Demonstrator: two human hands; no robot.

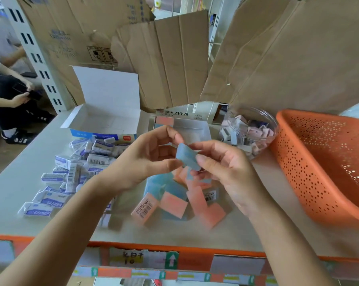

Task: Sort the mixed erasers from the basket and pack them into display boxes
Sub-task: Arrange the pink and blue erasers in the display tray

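Note:
Both hands hold one blue eraser [187, 156] above the table's middle. My left hand [145, 159] pinches its left end and my right hand [221, 162] pinches its right end with thumb and fingers. Below them lies a loose pile of pink and blue erasers [174, 200]. A heap of white-and-blue sleeved erasers [71, 172] covers the table's left side. An open white display box [104, 120] stands behind that heap. A second open display box [195, 129] with Korean lettering sits behind my hands. The orange perforated basket [323, 162] lies at the right.
A clear round tub [250, 131] with several small erasers stands between the second box and the basket. Cardboard sheets [170, 58] rise behind the table. Another person [7, 79] sits at the far left. The table's orange front edge [174, 250] runs near me.

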